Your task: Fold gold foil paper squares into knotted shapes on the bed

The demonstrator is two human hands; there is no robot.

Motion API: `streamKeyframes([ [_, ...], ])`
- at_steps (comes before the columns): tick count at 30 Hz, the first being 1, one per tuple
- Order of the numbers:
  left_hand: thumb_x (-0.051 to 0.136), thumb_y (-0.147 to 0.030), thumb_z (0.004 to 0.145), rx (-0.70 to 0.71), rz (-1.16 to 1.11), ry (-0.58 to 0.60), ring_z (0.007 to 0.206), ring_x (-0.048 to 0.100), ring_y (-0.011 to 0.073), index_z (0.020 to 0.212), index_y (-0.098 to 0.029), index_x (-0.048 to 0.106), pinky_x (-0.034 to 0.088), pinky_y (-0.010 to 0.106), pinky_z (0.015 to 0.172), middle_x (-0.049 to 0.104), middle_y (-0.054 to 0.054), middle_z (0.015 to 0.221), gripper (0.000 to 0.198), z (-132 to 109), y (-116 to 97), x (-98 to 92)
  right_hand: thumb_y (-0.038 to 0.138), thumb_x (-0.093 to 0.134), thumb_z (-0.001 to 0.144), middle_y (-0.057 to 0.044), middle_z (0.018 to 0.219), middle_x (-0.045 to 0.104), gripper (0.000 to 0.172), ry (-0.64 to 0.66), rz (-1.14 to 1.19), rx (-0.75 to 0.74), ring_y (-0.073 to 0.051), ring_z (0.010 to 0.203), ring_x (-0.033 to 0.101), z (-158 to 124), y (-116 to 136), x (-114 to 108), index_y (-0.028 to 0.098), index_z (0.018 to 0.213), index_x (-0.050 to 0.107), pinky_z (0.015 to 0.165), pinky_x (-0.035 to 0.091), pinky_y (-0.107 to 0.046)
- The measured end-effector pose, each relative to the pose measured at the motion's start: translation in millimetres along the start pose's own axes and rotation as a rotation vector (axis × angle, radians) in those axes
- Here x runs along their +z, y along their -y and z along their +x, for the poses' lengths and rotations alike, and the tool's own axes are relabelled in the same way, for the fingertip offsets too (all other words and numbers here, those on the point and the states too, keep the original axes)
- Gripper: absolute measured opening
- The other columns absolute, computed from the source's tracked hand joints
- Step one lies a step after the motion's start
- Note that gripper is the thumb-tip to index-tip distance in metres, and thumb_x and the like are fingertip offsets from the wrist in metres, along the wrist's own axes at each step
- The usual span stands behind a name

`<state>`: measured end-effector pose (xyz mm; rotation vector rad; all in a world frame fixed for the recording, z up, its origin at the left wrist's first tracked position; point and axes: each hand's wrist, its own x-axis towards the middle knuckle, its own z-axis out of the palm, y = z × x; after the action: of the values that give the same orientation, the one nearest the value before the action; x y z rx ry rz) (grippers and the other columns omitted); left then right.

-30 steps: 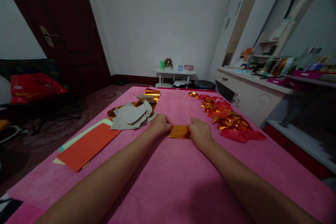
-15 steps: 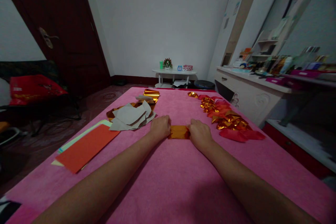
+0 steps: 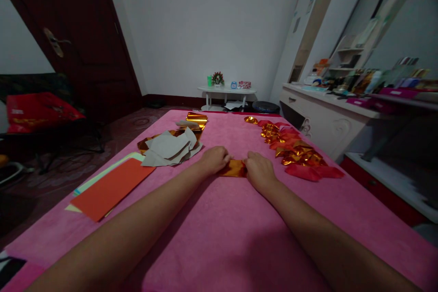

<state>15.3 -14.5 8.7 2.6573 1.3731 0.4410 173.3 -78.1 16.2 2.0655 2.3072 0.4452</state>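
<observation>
A small rectangle of gold foil paper (image 3: 233, 169) lies flat on the pink cloth between my hands. My left hand (image 3: 216, 159) rests over its left part, fingers curled together on the upper edge. At the right end, my right hand (image 3: 259, 169) pinches the foil with closed fingers. The fingertips of both hands are partly hidden. Left of my hands is a pile of grey-white paper sheets (image 3: 169, 148) with gold foil under it. To the right lie folded gold foil pieces (image 3: 301, 153) and red paper pieces (image 3: 308, 172).
Orange paper (image 3: 112, 188) lies over pale sheets at the left of the pink-covered table (image 3: 219, 242). A gold foil roll (image 3: 197, 119) sits at the far left. A cluttered dresser (image 3: 328, 112) stands at right, and a small white table (image 3: 224, 90) by the wall.
My left hand has slid right along the foil's upper edge and covers more of it. My right hand stays at the right end. The view has shifted slightly.
</observation>
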Motion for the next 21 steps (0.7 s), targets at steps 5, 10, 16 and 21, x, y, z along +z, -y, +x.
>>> streamKeyframes([
  [5,0.050,-0.060,0.079,-0.131,0.143,-0.049,0.090,0.060,0.0265,0.082,-0.015,0.069,0.043,0.035,0.076,0.066,0.014,0.091,0.049,-1,-23,3.6,0.015,0.040,0.089,-0.013,0.097,0.061,0.029,0.000,0.006,-0.011,-0.022,0.092,0.056,-1,-1,0,0.014,0.092,0.068,0.066,0.042,-0.028],
  [10,0.062,-0.042,0.078,-0.097,0.047,-0.064,0.092,0.058,0.0209,0.088,-0.019,0.066,0.043,0.029,0.078,0.065,0.008,0.096,0.026,-11,-9,7.0,0.014,0.040,0.088,-0.013,0.099,0.060,0.028,0.007,0.021,-0.007,-0.023,0.093,0.056,-1,-1,2,0.015,0.093,0.068,0.068,0.042,-0.029],
  [16,0.054,-0.018,0.080,-0.063,-0.047,-0.123,0.092,0.057,0.0164,0.091,-0.020,0.065,0.042,0.026,0.079,0.064,0.004,0.096,0.015,-17,10,14.1,0.012,0.040,0.086,-0.014,0.100,0.060,0.029,0.013,0.028,-0.003,-0.023,0.093,0.055,-1,-2,4,0.014,0.094,0.068,0.068,0.042,-0.030],
  [21,0.053,-0.022,0.083,0.077,-0.011,-0.181,0.096,0.056,0.0183,0.094,-0.022,0.067,0.040,0.030,0.081,0.062,0.004,0.105,0.018,-21,6,11.2,0.014,0.040,0.087,-0.013,0.098,0.060,0.029,-0.005,0.025,-0.005,-0.023,0.091,0.056,-1,-1,3,0.015,0.094,0.068,0.066,0.042,-0.029],
])
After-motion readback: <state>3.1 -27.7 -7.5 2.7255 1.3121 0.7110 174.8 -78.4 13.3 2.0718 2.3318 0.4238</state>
